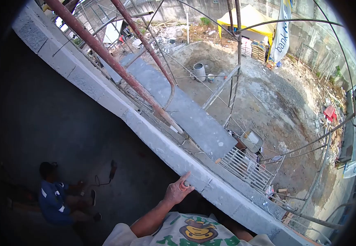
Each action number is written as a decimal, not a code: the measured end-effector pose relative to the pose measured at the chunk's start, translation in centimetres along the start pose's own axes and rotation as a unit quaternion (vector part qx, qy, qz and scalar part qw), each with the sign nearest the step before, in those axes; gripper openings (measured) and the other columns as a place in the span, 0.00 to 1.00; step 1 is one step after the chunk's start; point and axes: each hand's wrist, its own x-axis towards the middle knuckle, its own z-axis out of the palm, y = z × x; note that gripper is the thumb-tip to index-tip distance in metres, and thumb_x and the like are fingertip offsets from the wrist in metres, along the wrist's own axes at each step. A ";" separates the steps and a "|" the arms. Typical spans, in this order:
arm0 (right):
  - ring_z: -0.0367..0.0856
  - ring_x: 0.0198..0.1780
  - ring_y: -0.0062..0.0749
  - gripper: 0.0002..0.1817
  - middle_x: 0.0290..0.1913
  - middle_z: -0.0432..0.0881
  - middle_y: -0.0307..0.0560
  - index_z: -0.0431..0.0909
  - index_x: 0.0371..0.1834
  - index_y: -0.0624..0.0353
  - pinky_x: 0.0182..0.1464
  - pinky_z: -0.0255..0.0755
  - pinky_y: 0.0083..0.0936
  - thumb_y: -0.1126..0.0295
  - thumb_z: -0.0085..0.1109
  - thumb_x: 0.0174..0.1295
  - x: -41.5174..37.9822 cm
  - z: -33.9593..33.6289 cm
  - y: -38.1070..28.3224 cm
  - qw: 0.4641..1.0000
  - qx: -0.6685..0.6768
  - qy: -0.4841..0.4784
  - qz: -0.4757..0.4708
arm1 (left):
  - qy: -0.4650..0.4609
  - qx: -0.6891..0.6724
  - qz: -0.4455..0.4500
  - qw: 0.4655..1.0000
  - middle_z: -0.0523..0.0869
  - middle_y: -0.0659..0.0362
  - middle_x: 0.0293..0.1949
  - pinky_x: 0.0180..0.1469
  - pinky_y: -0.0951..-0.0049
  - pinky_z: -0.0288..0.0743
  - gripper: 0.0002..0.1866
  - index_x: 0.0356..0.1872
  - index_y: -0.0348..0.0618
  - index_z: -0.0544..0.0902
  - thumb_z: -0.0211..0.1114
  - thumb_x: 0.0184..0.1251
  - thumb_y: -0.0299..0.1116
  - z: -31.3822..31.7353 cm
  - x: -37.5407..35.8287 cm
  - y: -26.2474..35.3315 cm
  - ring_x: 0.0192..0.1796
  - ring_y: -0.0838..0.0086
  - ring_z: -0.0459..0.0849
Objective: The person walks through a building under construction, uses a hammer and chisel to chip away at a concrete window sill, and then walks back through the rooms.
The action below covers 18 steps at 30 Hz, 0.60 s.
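My left hand (179, 192) is at the inner edge of a rough grey concrete wall top (223, 196), a little in front of my shirt. One finger stretches onto the concrete, while the thumb and other fingers curl together. Something small and pale seems to sit between them, too small to make out. Of my right arm (244, 235) only a bit shows beside the shirt (200, 230); the right hand is out of sight.
Outside the wall stand rusty scaffold poles (116, 67), a grey platform board (182, 108) and a metal grating (243, 166). Far below lie a concrete cylinder (199, 72), stacked sacks (252, 50) and a yellow-edged tent (247, 19). Inside, a seated person (55, 197) is near a corded power tool (112, 170).
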 end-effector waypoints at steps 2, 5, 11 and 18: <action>0.83 0.47 0.48 0.27 0.48 0.82 0.61 0.80 0.50 0.64 0.53 0.74 0.37 0.50 0.53 0.62 0.2 -0.6 -0.2 1.000 0.000 -0.002 -0.009 | -0.011 -0.014 -0.030 0.999 0.77 0.48 0.59 0.57 0.63 0.75 0.36 0.68 0.53 0.67 0.69 0.58 0.48 0.1 0.1 0.0 0.57 0.54 0.79; 0.83 0.47 0.48 0.27 0.48 0.82 0.61 0.79 0.50 0.64 0.53 0.74 0.37 0.50 0.53 0.62 0.4 -1.5 -1.0 1.000 0.002 -0.002 -0.028 | -0.012 -0.046 -0.031 0.998 0.78 0.48 0.59 0.57 0.64 0.75 0.38 0.69 0.55 0.66 0.70 0.58 0.49 0.4 0.3 -1.2 0.57 0.55 0.79; 0.82 0.49 0.48 0.26 0.49 0.81 0.62 0.79 0.51 0.64 0.54 0.73 0.37 0.51 0.54 0.62 0.6 -1.6 -1.9 0.998 0.019 -0.003 -0.058 | -0.013 -0.021 -0.024 0.999 0.80 0.48 0.55 0.57 0.66 0.75 0.39 0.70 0.60 0.64 0.69 0.57 0.52 0.4 0.6 -1.7 0.56 0.56 0.80; 0.82 0.50 0.48 0.26 0.50 0.81 0.62 0.79 0.52 0.64 0.55 0.72 0.37 0.52 0.54 0.61 -0.1 -0.8 -1.3 0.996 0.049 -0.005 -0.077 | -0.016 -0.037 -0.032 0.999 0.79 0.48 0.57 0.57 0.65 0.75 0.38 0.69 0.61 0.65 0.69 0.57 0.52 0.6 0.6 -1.8 0.57 0.54 0.79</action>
